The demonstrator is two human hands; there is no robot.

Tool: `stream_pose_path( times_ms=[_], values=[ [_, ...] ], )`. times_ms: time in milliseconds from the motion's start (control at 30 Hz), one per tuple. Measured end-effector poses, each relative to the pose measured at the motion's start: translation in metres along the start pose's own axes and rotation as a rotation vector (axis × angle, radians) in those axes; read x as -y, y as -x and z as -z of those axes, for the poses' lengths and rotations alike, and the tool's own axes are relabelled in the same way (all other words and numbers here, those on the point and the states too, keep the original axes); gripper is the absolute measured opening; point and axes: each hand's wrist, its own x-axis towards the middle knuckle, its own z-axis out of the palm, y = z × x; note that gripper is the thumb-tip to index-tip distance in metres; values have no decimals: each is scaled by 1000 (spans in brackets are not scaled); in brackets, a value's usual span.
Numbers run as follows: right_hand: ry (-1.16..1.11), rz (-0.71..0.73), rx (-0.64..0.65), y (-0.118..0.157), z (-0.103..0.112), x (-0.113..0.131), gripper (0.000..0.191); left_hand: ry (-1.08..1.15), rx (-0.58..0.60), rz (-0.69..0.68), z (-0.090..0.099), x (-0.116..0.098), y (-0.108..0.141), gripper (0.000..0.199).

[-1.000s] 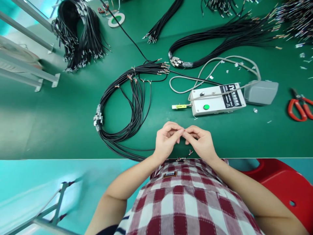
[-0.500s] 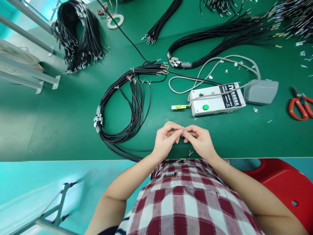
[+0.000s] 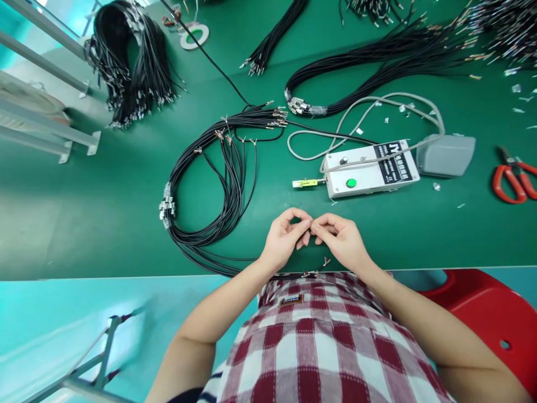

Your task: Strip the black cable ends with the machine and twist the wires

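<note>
My left hand [image 3: 283,237] and my right hand [image 3: 343,239] meet fingertip to fingertip above the table's front edge. Thumb and forefinger are pinched on each; whatever lies between them is too small to make out. To the left curves a bundle of thin black cables [image 3: 200,238], gathered by metal connectors [image 3: 166,206], with stripped wire ends at its top. Some of its cables run under my left wrist, and several bare wire ends [image 3: 326,262] show below my hands. Beyond my hands sits a white box [image 3: 364,178] with a green button and a yellow-green tip.
A grey block [image 3: 447,155] with a looped grey cord stands right of the box. Red-handled cutters [image 3: 509,184] lie at far right. More black cable bundles [image 3: 310,78] lie behind, another [image 3: 157,67] at back left near a tape roll [image 3: 194,37]. A red chair [image 3: 482,313] is below right.
My hands stay pinched together in nearly the same place, with slight finger movement. The whole view has shifted a little; the cables and box look unmoved on the table.
</note>
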Motion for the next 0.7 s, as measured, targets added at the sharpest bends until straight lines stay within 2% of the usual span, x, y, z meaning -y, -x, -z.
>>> stream_pose_path(
  times_ms=[67, 233, 267, 333, 433, 500, 567, 700],
  values=[
    [91, 34, -10, 1, 0, -2, 27, -93, -37, -21, 1, 3, 2, 28],
    [337, 166, -36, 1, 3, -7, 18, -520, -166, -351, 4, 4, 7, 15],
    [381, 199, -40, 1, 5, -7, 19, -540, -176, -361, 5, 4, 6, 15],
    [505, 282, -78, 1, 11, -5, 20, -494, -174, -290, 9, 4, 4, 14],
    [841, 469, -161, -2, 17, 4, 22, -393, -144, -177, 13, 3, -1, 16],
    [1073, 602, -129, -6, 16, 12, 25, -385, -126, -165, 15, 2, -3, 17],
    [1229, 702, -39, -13, 13, 19, 22, -443, -116, -210, 15, -1, -5, 16],
    [1365, 771, 73, -23, 6, 24, 29, -739, -66, -431, 19, -4, -6, 13]
  ],
)
